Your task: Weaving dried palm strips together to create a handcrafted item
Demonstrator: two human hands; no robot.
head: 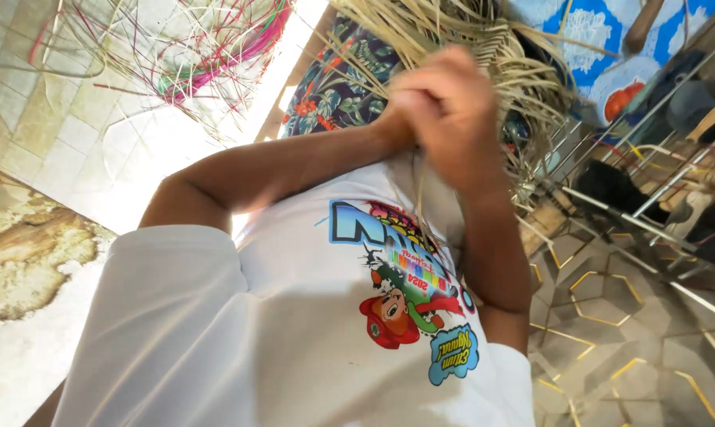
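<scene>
Both my hands are raised in front of my white printed t-shirt and pressed together at a bundle of dry straw strands. My right hand is in front, its fingers closed around thin strands that trail down over the shirt. My left hand is tucked behind it and mostly hidden, also closed on the strands. The bundle belongs to a partly woven straw piece just above my hands, with loose ends fanning out to the right.
A floral cloth lies behind the hands. Pink and green dyed strands are spread over pale floor tiles at the upper left. A metal rack stands at the right over hexagon-patterned tiles.
</scene>
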